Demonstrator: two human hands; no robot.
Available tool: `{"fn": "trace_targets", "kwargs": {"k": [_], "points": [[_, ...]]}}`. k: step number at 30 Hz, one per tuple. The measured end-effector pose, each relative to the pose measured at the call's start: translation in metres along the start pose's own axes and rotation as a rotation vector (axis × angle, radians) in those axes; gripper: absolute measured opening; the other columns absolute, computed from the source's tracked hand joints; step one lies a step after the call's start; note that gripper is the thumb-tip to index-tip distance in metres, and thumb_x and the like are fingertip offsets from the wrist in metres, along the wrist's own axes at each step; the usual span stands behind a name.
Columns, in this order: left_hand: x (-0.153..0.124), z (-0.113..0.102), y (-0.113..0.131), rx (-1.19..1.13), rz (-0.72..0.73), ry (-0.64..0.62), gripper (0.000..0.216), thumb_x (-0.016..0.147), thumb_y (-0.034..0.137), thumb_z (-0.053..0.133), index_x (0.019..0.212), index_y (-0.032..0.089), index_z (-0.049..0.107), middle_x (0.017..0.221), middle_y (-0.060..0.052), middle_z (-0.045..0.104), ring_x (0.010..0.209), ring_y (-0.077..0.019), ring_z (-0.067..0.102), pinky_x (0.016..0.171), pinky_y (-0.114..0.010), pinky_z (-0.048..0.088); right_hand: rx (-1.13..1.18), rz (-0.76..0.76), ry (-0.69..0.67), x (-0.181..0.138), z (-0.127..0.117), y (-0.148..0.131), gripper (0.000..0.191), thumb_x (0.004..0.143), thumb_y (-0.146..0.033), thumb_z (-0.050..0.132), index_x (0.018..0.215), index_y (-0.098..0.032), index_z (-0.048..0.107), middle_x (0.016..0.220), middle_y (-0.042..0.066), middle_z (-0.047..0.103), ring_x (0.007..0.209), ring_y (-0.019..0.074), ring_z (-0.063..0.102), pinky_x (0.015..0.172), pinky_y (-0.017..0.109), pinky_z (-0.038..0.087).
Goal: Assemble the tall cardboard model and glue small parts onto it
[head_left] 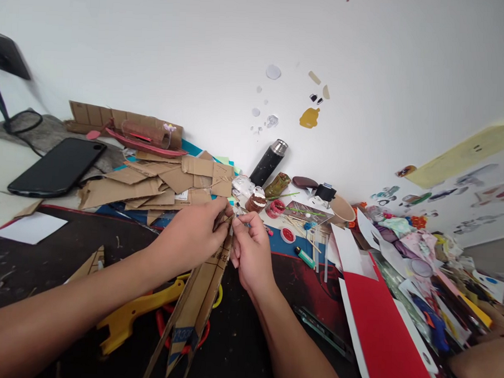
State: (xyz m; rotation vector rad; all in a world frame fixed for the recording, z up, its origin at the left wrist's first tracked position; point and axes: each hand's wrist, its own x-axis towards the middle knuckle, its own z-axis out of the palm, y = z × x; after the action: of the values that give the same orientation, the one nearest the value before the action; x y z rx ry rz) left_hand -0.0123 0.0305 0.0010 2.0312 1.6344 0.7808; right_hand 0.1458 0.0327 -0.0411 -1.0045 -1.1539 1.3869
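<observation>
My left hand [202, 228] is closed around the upper end of a folded cardboard piece [208, 290]. The long strips of this piece hang down towards me and end in pointed tips with blue print. At the same upper end, my right hand [252, 253] has its thumb and fingers pressed together. Whatever the right fingertips pinch is too small and hidden to name. Under the cardboard lies a yellow tool with a handle [142, 312], partly covered. Red and yellow loops show beside it on the dark mat.
Cut cardboard scraps [152, 179] are heaped at the back left, near a black phone [58, 166]. A black flask [270, 163] leans by the wall. Small paint jars [275, 208] and a green lighter [304, 257] lie ahead. A red sheet [383, 328] is at right.
</observation>
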Motion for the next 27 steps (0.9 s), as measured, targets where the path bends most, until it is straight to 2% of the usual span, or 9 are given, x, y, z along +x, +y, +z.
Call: {"fn": "trace_targets", "kwargs": {"k": [3,8,12,22,27], "points": [[0.0002,0.0004,0.0003,-0.013,0.005,-0.004,0.006,0.098,0.027,0.051,0.093,0.028,0.05,0.085,-0.006,0.072,0.082,-0.0313,0.071,0.071,-0.038,0.042,0.0,-0.001,0.005,0.0001,-0.0002,0.0002,0.048,0.092,-0.061,0.086,0.094,-0.029,0.051,0.046,-0.019,0.04,0.032,0.0074,0.03,0.031,0.016,0.025],[0.0,0.0009,-0.0004,-0.006,-0.006,-0.012,0.008,0.098,0.026,0.052,0.092,0.028,0.049,0.08,-0.004,0.07,0.076,-0.0295,0.069,0.069,-0.037,0.041,0.011,-0.002,-0.006,0.0006,0.0004,-0.0005,0.049,0.091,-0.061,0.087,0.093,-0.028,0.051,0.045,-0.019,0.04,0.033,0.0072,0.03,0.031,0.016,0.025],[-0.0002,0.0006,-0.0001,-0.01,-0.014,-0.008,0.005,0.097,0.026,0.053,0.093,0.028,0.05,0.084,-0.005,0.073,0.081,-0.0305,0.071,0.071,-0.037,0.042,0.015,-0.005,-0.017,0.0009,0.0008,-0.0012,0.048,0.092,-0.06,0.087,0.093,-0.028,0.051,0.045,-0.019,0.041,0.033,0.0069,0.029,0.031,0.016,0.025],[0.0005,0.0023,-0.0013,-0.011,-0.01,0.009,0.006,0.096,0.029,0.051,0.091,0.029,0.049,0.079,-0.003,0.067,0.076,-0.0288,0.067,0.07,-0.037,0.041,0.017,-0.008,-0.012,0.0003,0.0013,-0.0006,0.047,0.092,-0.058,0.087,0.093,-0.028,0.051,0.045,-0.019,0.041,0.032,0.007,0.03,0.031,0.016,0.025],[0.0006,0.0024,-0.0023,0.001,-0.01,0.008,0.007,0.098,0.03,0.052,0.092,0.028,0.05,0.081,-0.004,0.069,0.076,-0.0288,0.068,0.07,-0.037,0.042,0.016,0.0,-0.014,0.0006,0.0017,-0.001,0.046,0.092,-0.058,0.086,0.093,-0.028,0.052,0.045,-0.019,0.041,0.033,0.007,0.029,0.031,0.016,0.025]]}}
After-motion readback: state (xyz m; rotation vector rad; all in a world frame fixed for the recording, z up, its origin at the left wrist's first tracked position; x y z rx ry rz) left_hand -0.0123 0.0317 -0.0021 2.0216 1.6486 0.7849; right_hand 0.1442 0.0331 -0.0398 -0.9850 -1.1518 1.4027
